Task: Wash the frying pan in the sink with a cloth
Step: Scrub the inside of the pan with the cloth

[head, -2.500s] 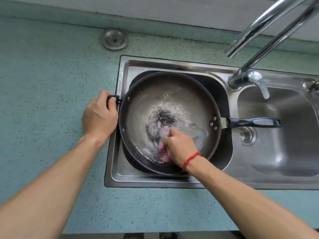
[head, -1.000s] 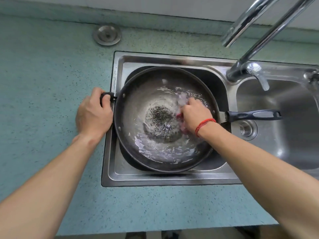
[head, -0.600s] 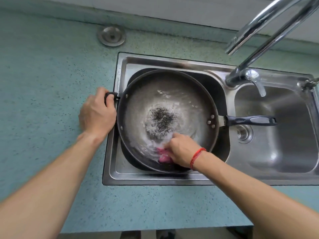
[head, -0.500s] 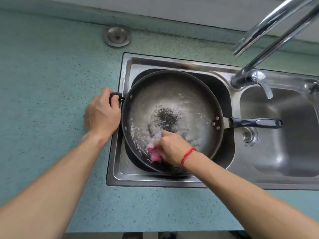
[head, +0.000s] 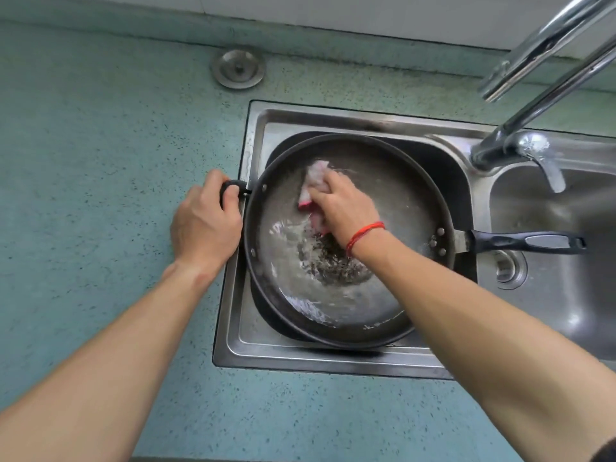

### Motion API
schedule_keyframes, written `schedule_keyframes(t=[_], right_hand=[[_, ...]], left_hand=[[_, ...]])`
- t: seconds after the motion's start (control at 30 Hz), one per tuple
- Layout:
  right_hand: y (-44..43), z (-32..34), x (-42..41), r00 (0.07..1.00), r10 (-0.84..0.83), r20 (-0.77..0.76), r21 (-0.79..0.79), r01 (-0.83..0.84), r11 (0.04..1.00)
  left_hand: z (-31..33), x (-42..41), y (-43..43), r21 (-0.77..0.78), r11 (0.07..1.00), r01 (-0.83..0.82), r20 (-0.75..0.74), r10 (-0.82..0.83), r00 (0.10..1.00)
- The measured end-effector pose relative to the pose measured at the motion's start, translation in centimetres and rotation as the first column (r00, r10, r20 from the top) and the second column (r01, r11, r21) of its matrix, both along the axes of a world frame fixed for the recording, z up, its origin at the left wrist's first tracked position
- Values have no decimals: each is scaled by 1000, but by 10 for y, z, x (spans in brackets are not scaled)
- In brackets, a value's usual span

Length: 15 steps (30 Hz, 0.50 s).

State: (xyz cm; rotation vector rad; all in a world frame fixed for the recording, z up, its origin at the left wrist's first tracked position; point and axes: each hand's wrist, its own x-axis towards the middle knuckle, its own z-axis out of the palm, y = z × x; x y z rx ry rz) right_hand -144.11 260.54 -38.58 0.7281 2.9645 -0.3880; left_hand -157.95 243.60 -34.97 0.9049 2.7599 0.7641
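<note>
Two grips busy: left grip (head: 203, 225) curls round the helper handle (head: 230, 188), steadying the frying pan (head: 400, 201) in the sink (head: 253, 348); right grip (head: 343, 208) clutches the cloth (head: 315, 181) on the pan's far-left wall. Dark residue (head: 333, 266) lies just nearward of the cloth; long handle (head: 526, 241) points right.

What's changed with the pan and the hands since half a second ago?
The right hand, gripping the cloth, swept across the frying pan from its near edge to its far left side. The left hand kept holding the small side handle; the pan stayed in the sink.
</note>
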Motion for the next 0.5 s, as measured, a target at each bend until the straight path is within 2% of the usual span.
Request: schedule_keyframes(t=[0.13, 0.23, 0.37, 0.5], right_hand=[[21, 0, 30, 988, -56, 147, 244, 19, 970], [25, 13, 63, 952, -108, 286, 302, 18, 953], [14, 42, 90, 818, -73, 570, 220, -67, 973], [-10, 61, 101, 750, 7, 662, 59, -61, 996]], left_hand=[[-1, -2, 0, -2, 1000, 0, 2, 0, 1000], [-1, -2, 0, 3, 1000, -4, 14, 4, 1000], [2, 0, 0, -6, 1000, -3, 18, 3, 1000], [4, 1, 0, 4, 1000, -9, 28, 9, 1000]])
